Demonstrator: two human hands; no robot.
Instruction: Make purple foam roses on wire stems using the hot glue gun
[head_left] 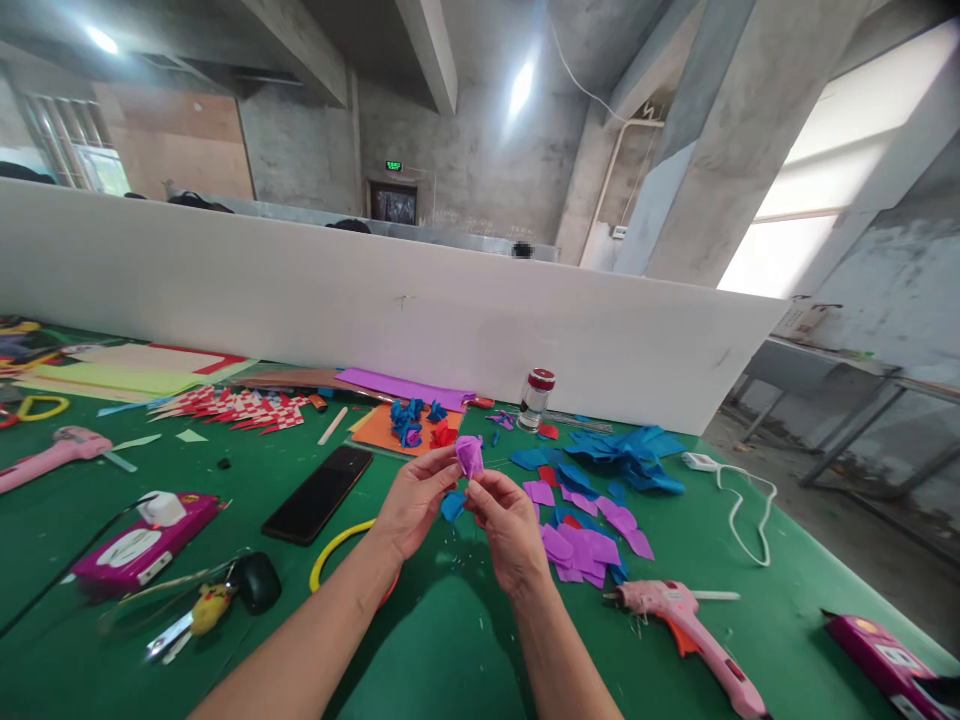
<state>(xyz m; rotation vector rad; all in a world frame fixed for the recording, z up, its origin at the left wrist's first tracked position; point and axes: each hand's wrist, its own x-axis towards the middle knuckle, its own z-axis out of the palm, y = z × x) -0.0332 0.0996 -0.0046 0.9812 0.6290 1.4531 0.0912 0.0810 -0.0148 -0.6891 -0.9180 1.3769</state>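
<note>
A small piece of purple crepe paper point(469, 455), curled into a petal-like shape, is held up between both hands above the green table. My left hand point(415, 500) pinches its left side between thumb and fingers. At its lower right edge, my right hand point(506, 525) closes thumb and fingertips on the same paper. Loose purple paper pieces point(581, 548) lie just right of my right hand, mixed with blue and red scraps. Behind my hands, blue paper flowers point(407, 420) and a red one point(444, 433) rest on an orange sheet point(375, 428).
A pink glue gun point(694, 630) lies at the right, a second pink glue gun point(56, 455) at far left. A black phone point(319, 493) and yellow-handled scissors point(330, 555) are near my left arm. A red-lidded jar point(535, 400) stands before the white partition point(420, 310).
</note>
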